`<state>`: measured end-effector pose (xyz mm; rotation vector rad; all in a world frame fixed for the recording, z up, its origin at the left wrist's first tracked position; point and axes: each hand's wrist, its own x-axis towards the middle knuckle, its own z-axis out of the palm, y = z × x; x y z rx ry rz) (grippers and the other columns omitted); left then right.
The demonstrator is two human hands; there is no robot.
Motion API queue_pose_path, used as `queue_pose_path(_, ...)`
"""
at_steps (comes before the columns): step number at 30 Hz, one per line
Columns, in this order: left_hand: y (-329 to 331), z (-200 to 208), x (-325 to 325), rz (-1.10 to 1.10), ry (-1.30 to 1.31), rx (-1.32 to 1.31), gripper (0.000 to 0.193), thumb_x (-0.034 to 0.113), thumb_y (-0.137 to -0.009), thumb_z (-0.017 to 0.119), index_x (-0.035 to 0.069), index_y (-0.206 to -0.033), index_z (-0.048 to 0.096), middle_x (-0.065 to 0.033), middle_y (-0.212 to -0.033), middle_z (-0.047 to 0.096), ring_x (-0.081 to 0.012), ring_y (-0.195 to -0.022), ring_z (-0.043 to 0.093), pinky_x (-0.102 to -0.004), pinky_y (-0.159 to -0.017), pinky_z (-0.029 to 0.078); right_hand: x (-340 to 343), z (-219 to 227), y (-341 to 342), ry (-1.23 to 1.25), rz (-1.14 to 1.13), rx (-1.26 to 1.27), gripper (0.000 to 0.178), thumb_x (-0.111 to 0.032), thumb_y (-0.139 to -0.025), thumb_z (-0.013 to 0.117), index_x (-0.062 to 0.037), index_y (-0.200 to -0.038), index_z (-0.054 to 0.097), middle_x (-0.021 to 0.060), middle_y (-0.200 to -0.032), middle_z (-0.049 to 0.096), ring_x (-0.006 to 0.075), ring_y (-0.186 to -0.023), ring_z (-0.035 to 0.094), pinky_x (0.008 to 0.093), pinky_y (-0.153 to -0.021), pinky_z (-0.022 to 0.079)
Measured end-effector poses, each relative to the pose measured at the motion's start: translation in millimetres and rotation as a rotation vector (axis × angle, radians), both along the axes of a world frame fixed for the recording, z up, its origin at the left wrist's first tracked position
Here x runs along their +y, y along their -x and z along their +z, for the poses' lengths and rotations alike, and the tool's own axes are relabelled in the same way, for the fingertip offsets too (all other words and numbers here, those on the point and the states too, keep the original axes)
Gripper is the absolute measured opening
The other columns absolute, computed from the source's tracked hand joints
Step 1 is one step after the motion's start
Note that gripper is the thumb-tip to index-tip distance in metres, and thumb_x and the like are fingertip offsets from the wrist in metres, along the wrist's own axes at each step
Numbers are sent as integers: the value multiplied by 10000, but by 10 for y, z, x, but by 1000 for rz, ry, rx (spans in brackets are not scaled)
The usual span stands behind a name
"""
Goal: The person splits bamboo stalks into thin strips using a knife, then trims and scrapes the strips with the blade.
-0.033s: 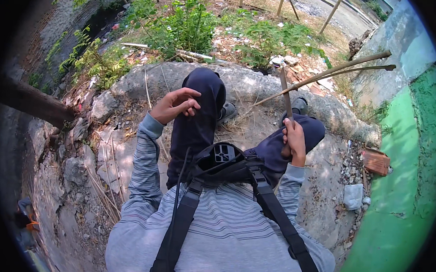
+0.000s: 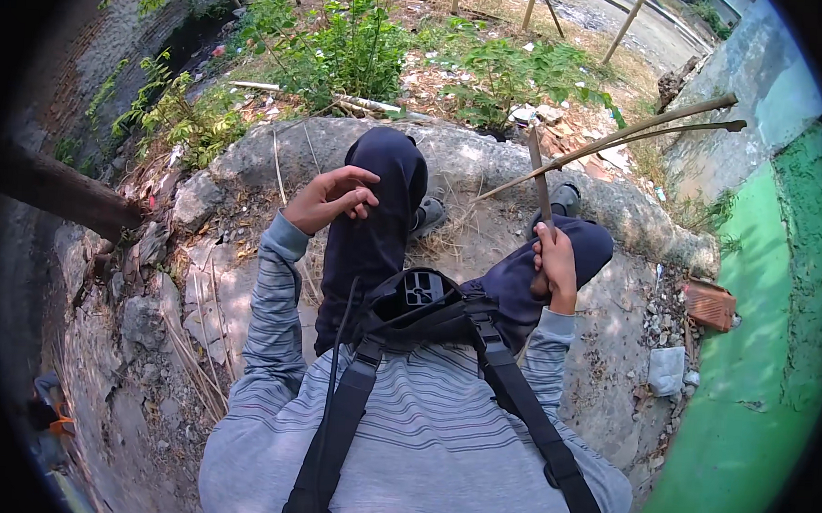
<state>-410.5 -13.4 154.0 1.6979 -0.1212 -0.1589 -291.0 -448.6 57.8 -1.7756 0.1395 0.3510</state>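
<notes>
My right hand [image 2: 554,258] is closed round the handle of a long, narrow-bladed knife [image 2: 536,159], held over my right thigh. Its brownish blade points up and away, passing close to two thin, bare sticks [image 2: 651,122]. These sticks spread toward the far right; whether the blade touches them I cannot tell. By my left knee, my left hand [image 2: 331,198] hovers with loosely bent fingers and the thumb apart. Nothing shows in it. Thin dry straw-like strips [image 2: 450,235] lie on the ground between my feet.
A low rough concrete ledge [image 2: 287,155] runs ahead, with leafy plants [image 2: 360,62] and litter past it. A green wall [image 2: 746,363] stands at right, near a broken reddish brick [image 2: 709,304]. Left are a dark trunk-like pole [image 2: 70,191] and loose stones [image 2: 144,323].
</notes>
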Motion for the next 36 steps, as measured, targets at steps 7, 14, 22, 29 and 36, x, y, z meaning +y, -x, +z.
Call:
queue_pose_path(7, 88, 133, -118, -89, -10, 47, 329, 181, -1053, 573, 28, -1345, 553, -75, -1042, 698, -91, -861, 646, -260, -800, 549, -108, 24, 63, -50, 29, 15, 311, -331, -1035, 573, -33, -946, 585, -5, -674, 525, 76, -480, 483, 264, -437, 404)
queue_pose_path(14, 156, 340, -159, -110, -60, 69, 345, 175, -1048, 580, 7, -1347, 545, -87, -1046, 690, -105, -887, 642, -272, -823, 548, -57, -13, 60, -19, 14, 2, 300, -322, -1035, 570, -32, -958, 590, -13, -669, 512, 76, -474, 472, 263, -432, 400)
queue_pose_path(22, 197, 56, 65, -80, -77, 54, 344, 181, -1044, 588, 19, -1345, 547, -95, -1061, 694, -132, -954, 653, -297, -869, 546, 23, 16, 23, -86, -57, -38, 302, -311, -1035, 575, -24, -940, 589, -4, -677, 531, 71, -475, 483, 255, -427, 399)
queue_pose_path(29, 121, -211, 111, -79, -41, 72, 324, 196, -1040, 599, 28, -1315, 564, -73, -1041, 715, -119, -937, 658, -289, -875, 534, 102, 78, 61, 30, -316, -260, 335, -314, -1035, 576, 0, -919, 579, 26, -658, 550, 87, -456, 503, 258, -402, 400)
queue_pose_path(36, 182, -119, 108, -86, -32, 91, 309, 203, -1047, 586, 22, -1297, 575, -66, -1015, 705, -117, -911, 659, -282, -832, 545, 96, 99, 22, -125, -304, -174, 320, -324, -1043, 558, -14, -967, 571, 9, -670, 518, 81, -458, 480, 257, -395, 388)
